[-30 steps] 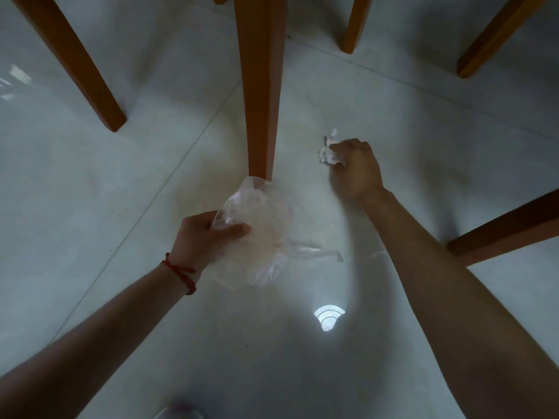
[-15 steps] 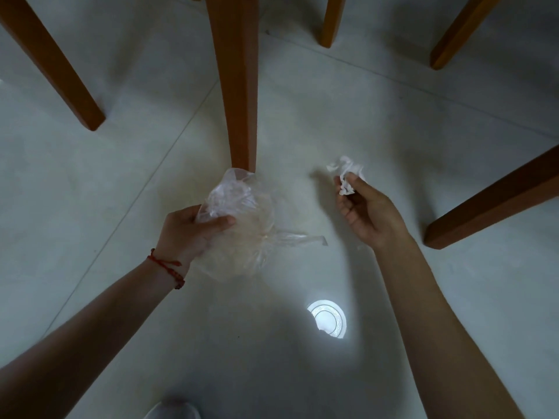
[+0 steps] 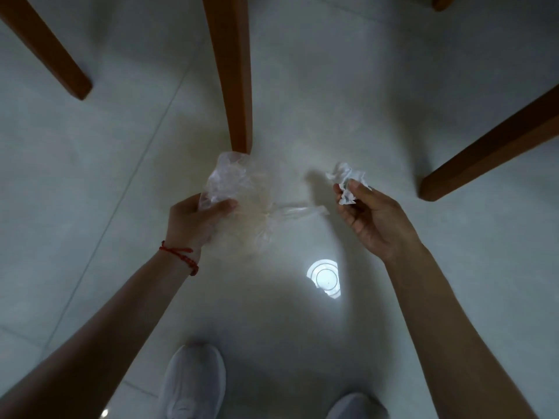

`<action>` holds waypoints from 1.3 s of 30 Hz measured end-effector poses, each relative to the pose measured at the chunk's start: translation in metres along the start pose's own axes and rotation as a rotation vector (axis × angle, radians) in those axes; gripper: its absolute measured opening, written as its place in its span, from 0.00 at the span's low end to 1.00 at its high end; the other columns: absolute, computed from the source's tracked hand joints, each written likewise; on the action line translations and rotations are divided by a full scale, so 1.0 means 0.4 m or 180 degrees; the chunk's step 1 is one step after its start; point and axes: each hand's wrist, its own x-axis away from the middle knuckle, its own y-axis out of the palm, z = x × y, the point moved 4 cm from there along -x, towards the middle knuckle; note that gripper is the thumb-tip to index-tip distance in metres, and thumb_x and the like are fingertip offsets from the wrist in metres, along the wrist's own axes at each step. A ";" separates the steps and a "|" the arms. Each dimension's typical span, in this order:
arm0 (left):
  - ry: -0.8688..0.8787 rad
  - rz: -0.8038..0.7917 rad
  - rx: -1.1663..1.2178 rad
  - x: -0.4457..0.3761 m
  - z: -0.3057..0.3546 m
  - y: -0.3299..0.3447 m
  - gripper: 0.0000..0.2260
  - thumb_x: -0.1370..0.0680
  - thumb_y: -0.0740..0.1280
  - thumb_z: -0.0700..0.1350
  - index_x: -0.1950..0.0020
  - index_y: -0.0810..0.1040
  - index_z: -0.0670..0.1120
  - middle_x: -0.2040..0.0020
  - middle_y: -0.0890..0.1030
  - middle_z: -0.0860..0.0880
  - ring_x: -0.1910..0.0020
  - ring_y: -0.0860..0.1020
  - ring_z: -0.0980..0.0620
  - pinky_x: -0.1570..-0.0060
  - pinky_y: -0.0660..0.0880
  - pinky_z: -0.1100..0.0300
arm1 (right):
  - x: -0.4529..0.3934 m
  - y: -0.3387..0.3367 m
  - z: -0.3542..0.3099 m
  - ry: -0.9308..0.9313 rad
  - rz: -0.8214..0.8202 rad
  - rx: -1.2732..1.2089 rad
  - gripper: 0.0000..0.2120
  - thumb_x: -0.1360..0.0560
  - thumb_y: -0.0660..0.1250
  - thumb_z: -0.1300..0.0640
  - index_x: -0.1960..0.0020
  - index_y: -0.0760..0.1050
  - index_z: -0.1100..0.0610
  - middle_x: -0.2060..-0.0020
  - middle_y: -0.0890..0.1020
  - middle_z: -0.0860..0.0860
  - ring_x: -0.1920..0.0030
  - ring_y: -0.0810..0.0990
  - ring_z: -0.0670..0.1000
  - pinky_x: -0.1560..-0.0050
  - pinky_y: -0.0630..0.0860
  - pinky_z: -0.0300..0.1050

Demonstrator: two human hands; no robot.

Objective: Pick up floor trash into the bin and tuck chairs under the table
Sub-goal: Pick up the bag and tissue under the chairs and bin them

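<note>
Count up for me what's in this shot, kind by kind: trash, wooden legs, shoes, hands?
Trash: 2, a plastic bag and a crumpled tissue
Wooden legs: 4, at and
Shoes: 2, at and
Hands: 2, left hand and right hand
Total: 10

I'm looking at a home dining area, pale glossy floor tiles point(image 3: 393, 86), wooden chair legs point(image 3: 233, 74) far and right.

No text, label or number can be read anywhere.
</note>
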 end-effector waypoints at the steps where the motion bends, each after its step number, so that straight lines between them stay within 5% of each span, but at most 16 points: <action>1: -0.0005 -0.0005 -0.0025 0.011 0.003 -0.009 0.03 0.32 0.73 0.41 0.64 0.79 0.45 0.63 0.79 0.42 0.62 0.78 0.45 0.61 0.75 0.52 | 0.017 0.000 0.002 0.0017 0.0020 -0.0012 0.04 0.27 0.64 0.64 0.56 0.78 0.62 0.64 0.84 0.54 0.64 0.82 0.45 0.64 0.79 0.35; 4: 0.0003 -0.0031 -0.0088 0.046 0.014 -0.034 0.04 0.32 0.73 0.40 0.64 0.79 0.44 0.63 0.79 0.41 0.64 0.77 0.46 0.63 0.75 0.53 | 0.070 0.001 0.005 0.0043 0.0082 -0.0035 0.04 0.27 0.64 0.65 0.56 0.78 0.63 0.65 0.84 0.53 0.62 0.83 0.45 0.64 0.79 0.35; 8: -0.0008 -0.0081 -0.0205 0.107 0.042 -0.055 0.07 0.33 0.73 0.40 0.67 0.77 0.43 0.77 0.75 0.54 0.78 0.71 0.59 0.78 0.66 0.69 | 0.159 0.012 0.007 0.0168 0.0080 -0.0012 0.10 0.26 0.64 0.65 0.61 0.82 0.61 0.65 0.84 0.52 0.62 0.82 0.46 0.59 0.80 0.37; 10: -0.0022 -0.0112 -0.0208 0.147 0.060 -0.063 0.06 0.33 0.73 0.40 0.66 0.77 0.43 0.76 0.74 0.51 0.79 0.69 0.60 0.79 0.65 0.70 | 0.212 0.022 0.004 0.0226 0.0059 0.0030 0.14 0.26 0.63 0.65 0.65 0.84 0.58 0.65 0.85 0.51 0.62 0.82 0.46 0.57 0.80 0.37; 17: -0.0133 -0.0187 -0.0145 0.307 0.151 -0.117 0.07 0.33 0.74 0.39 0.67 0.78 0.48 0.75 0.77 0.55 0.75 0.74 0.59 0.76 0.70 0.69 | 0.406 0.058 -0.055 0.0293 0.0093 -0.0142 0.10 0.28 0.65 0.64 0.62 0.84 0.59 0.62 0.85 0.52 0.59 0.83 0.46 0.58 0.80 0.36; 20: -0.0128 -0.0167 -0.0151 0.378 0.207 -0.150 0.06 0.33 0.73 0.39 0.65 0.79 0.48 0.67 0.79 0.50 0.68 0.76 0.55 0.72 0.74 0.66 | 0.488 0.080 -0.096 0.0314 0.0145 -0.0163 0.06 0.31 0.67 0.62 0.61 0.84 0.59 0.62 0.85 0.53 0.60 0.83 0.46 0.59 0.79 0.36; 26: -0.0141 -0.0163 -0.0083 0.509 0.348 -0.215 0.05 0.33 0.73 0.39 0.59 0.80 0.42 0.58 0.80 0.41 0.59 0.78 0.45 0.56 0.76 0.50 | 0.653 0.148 -0.201 0.0344 0.0118 -0.0248 0.06 0.34 0.68 0.61 0.63 0.84 0.59 0.64 0.85 0.54 0.63 0.82 0.46 0.57 0.78 0.35; 33: 0.0001 -0.0072 0.0102 0.681 0.516 -0.296 0.05 0.34 0.74 0.41 0.63 0.79 0.41 0.68 0.78 0.49 0.70 0.76 0.55 0.76 0.69 0.68 | 0.869 0.237 -0.324 0.0324 0.0181 -0.0372 0.07 0.36 0.69 0.60 0.62 0.84 0.60 0.64 0.85 0.55 0.63 0.82 0.47 0.58 0.78 0.34; 39: 0.0036 -0.0136 0.0188 0.803 0.652 -0.375 0.08 0.34 0.74 0.42 0.61 0.80 0.39 0.64 0.78 0.45 0.65 0.76 0.47 0.65 0.72 0.56 | 1.049 0.335 -0.396 0.0135 0.0200 -0.0568 0.07 0.36 0.68 0.59 0.61 0.83 0.60 0.63 0.85 0.55 0.63 0.81 0.47 0.57 0.78 0.36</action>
